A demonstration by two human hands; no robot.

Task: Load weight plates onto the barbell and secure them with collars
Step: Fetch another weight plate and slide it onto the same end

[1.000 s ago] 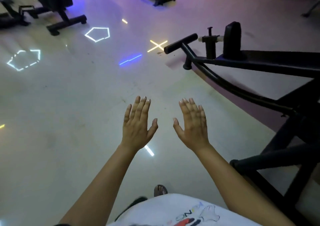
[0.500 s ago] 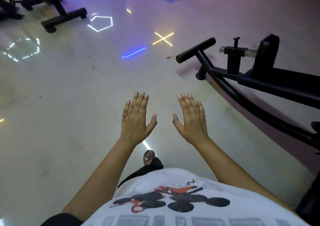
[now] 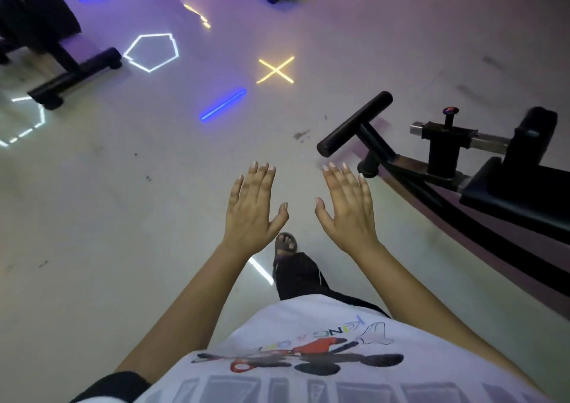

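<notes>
Glossy pale floor [image 3: 92, 217] mirroring coloured lights; black machine base [image 3: 77, 77] far left, black bench frame [image 3: 444, 155] right. Between them, my left hand [image 3: 251, 214] and right hand [image 3: 347, 214] hover apart, fingers straight, holding nothing. Barbell's whereabouts: I cannot tell.

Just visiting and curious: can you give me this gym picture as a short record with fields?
left hand: open, empty, palm down
right hand: open, empty, palm down
foot: sandalled, between the forearms
floor: pale, glossy, with coloured light shapes
gym machine: black, at right, untouched
barbell, plates, collars: not in view
</notes>
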